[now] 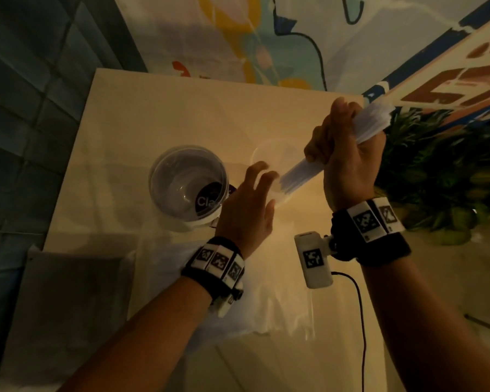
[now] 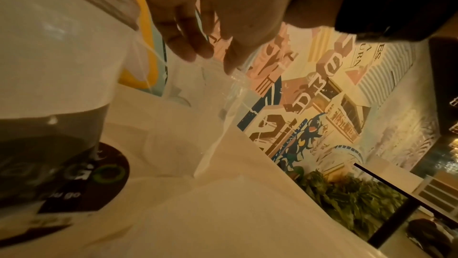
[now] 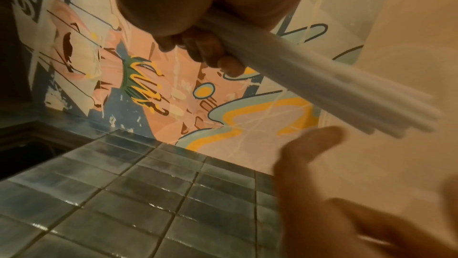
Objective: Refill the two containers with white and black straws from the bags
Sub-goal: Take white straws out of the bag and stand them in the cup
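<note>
My right hand [image 1: 337,142] grips a bundle of white straws [image 1: 300,176] slanted down to the left; the same straws [image 3: 322,78] run past its curled fingers [image 3: 205,50] in the right wrist view. Their lower ends hang over a small clear cup [image 1: 272,151] on the cream table [image 1: 153,114]. My left hand [image 1: 263,188] hovers with fingers spread beside the straw tips and the cup's rim, holding nothing; whether it touches the cup [image 2: 223,93] I cannot tell. A wider clear container with a dark label [image 1: 187,185] stands empty just left of it.
A crumpled clear plastic bag [image 1: 266,304] lies on the table under my forearms, and a greyish bag [image 1: 74,301] lies at the front left. Green plants [image 1: 436,171] sit past the table's right edge. A painted wall rises behind; a black cable [image 1: 361,312] trails from my right wrist.
</note>
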### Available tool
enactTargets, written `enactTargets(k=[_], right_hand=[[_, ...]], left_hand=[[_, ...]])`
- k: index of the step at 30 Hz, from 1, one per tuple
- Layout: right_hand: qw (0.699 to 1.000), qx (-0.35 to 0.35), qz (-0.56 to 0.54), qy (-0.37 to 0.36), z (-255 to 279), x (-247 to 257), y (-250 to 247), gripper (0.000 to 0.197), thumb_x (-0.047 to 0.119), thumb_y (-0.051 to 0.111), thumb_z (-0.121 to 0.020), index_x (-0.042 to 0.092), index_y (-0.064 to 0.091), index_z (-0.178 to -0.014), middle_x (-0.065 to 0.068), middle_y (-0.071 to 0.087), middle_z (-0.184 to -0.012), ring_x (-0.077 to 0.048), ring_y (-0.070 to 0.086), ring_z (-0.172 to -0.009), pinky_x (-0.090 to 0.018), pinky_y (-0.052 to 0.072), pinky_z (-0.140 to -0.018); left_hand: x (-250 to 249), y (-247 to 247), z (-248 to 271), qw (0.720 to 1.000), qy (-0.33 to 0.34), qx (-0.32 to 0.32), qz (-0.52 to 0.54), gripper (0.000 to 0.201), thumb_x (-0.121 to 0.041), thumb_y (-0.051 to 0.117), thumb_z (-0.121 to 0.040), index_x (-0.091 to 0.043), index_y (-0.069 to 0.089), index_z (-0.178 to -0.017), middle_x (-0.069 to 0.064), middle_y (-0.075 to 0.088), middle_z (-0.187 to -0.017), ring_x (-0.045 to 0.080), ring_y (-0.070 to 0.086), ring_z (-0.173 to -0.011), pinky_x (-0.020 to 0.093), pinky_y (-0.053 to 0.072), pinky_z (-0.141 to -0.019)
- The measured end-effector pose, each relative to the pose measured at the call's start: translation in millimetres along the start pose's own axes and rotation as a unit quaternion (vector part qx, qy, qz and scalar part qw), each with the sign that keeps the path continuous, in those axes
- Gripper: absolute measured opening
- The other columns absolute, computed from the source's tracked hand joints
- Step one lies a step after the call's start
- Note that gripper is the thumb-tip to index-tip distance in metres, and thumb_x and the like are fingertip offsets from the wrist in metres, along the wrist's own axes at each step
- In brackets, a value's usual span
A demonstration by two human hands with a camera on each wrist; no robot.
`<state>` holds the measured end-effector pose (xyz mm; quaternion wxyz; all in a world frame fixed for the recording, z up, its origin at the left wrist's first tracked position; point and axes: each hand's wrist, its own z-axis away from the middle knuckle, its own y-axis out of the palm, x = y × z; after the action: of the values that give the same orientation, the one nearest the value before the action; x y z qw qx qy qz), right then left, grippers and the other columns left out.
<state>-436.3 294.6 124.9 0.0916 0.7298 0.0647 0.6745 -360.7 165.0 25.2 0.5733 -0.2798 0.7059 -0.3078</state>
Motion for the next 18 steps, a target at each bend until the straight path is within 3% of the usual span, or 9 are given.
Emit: enactTargets(k=[4, 8, 11, 14, 17, 18], right_hand=[[0.999, -0.001, -0.012, -0.032, -8.9, 9.3, -0.9, 0.032, 0.013, 0.045, -0.104, 0.013, 0.04, -0.072, 0.001, 0.036, -0.053, -0.017, 0.032, -0.044, -0.03, 0.028, -0.046], [0.999, 0.002, 0.0, -0.035, -11.0, 9.5, -1.5, 0.033, 0.012, 0.045, -0.104, 0.015, 0.043, -0.071, 0.004, 0.039, -0.052, -0.016, 0.034, -0.044, -0.028, 0.031, -0.047], [0.998, 0.03, 0.045, -0.012, -4.3, -9.4, -4.6, 0.036, 0.015, 0.047, -0.103, 0.019, 0.048, -0.068, 0.008, 0.045, -0.052, -0.017, 0.04, -0.044, -0.03, 0.037, -0.048], [0.985, 0.061, 0.162, 0.002, 0.3, -37.7, -12.2, 0.033, 0.023, 0.052, -0.1, 0.016, 0.056, -0.069, 0.002, 0.055, -0.058, -0.02, 0.054, -0.052, -0.035, 0.047, -0.056], [0.954, 0.093, 0.284, 0.022, -1.9, -62.6, -24.4, 0.031, 0.027, 0.06, -0.098, 0.005, 0.059, -0.077, -0.001, 0.059, -0.069, -0.009, 0.057, -0.062, -0.02, 0.045, -0.062], [0.948, 0.098, 0.301, 0.032, -3.3, -68.3, -29.3, 0.027, 0.027, 0.063, -0.096, 0.006, 0.061, -0.079, -0.001, 0.06, -0.073, -0.01, 0.057, -0.066, -0.02, 0.045, -0.064]], left_hand=[[5.2, 15.9, -10.3, 0.996, -0.046, 0.079, -0.014, 0.026, -0.023, 0.057, -0.096, -0.013, 0.054, -0.119, 0.002, 0.049, -0.127, 0.022, 0.064, -0.092, 0.034, 0.057, -0.075], [9.1, 21.0, 11.2, 0.995, -0.023, 0.1, 0.013, 0.009, -0.019, 0.055, -0.097, -0.011, 0.06, -0.098, 0.004, 0.054, -0.109, 0.02, 0.059, -0.089, 0.034, 0.053, -0.075], [11.9, 23.7, 34.8, 0.991, -0.007, 0.13, 0.033, 0.014, -0.025, 0.049, -0.098, -0.014, 0.057, -0.097, 0.002, 0.053, -0.108, 0.018, 0.058, -0.091, 0.037, 0.055, -0.075], [13.4, 25.7, 44.3, 0.988, -0.005, 0.153, 0.032, 0.021, -0.034, 0.042, -0.098, -0.017, 0.054, -0.099, 0.003, 0.054, -0.115, 0.019, 0.06, -0.101, 0.034, 0.057, -0.079], [9.8, 22.9, 41.4, 0.989, -0.008, 0.149, 0.021, 0.02, -0.03, 0.048, -0.096, -0.015, 0.061, -0.099, 0.006, 0.056, -0.117, 0.024, 0.062, -0.105, 0.037, 0.059, -0.082], [8.4, 22.0, 39.8, 0.989, -0.013, 0.145, 0.021, 0.02, -0.029, 0.05, -0.095, -0.014, 0.063, -0.098, 0.005, 0.057, -0.116, 0.024, 0.063, -0.105, 0.037, 0.059, -0.083]])
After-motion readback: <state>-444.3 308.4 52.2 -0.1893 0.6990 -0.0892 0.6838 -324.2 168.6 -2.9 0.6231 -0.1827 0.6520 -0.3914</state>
